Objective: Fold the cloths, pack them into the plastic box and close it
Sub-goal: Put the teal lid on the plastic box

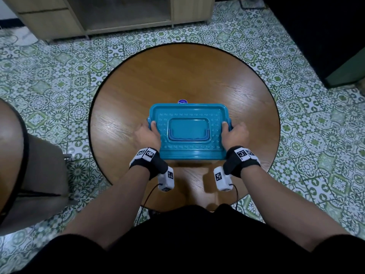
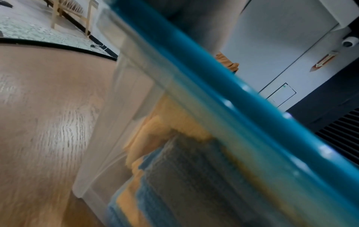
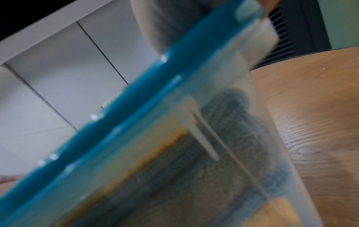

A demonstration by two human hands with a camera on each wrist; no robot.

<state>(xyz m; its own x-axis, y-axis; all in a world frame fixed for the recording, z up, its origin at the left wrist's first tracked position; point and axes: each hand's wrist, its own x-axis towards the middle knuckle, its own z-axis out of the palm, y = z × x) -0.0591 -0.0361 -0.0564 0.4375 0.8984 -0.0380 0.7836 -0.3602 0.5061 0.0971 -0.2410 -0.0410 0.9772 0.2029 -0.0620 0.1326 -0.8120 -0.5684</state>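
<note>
Head view: plastic box [image 1: 189,155] w/ teal lid [image 1: 188,115] on sits mid round wood bench [image 1: 177,76], near its front edge. Left hand [image 1: 147,135] grips lid's left edge, right hand [image 1: 235,134] grips right edge, thumbs on top. Wrist views, blurry: folded cloths [image 2: 174,176] — orange, grey, blue — inside clear box wall.

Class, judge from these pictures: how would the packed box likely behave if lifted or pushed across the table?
The box probably lifts light: only folded cloths show through its clear wall. It likely slides rather than tips, being wide and low on the smooth table. The teal lid looks stiff.
</note>
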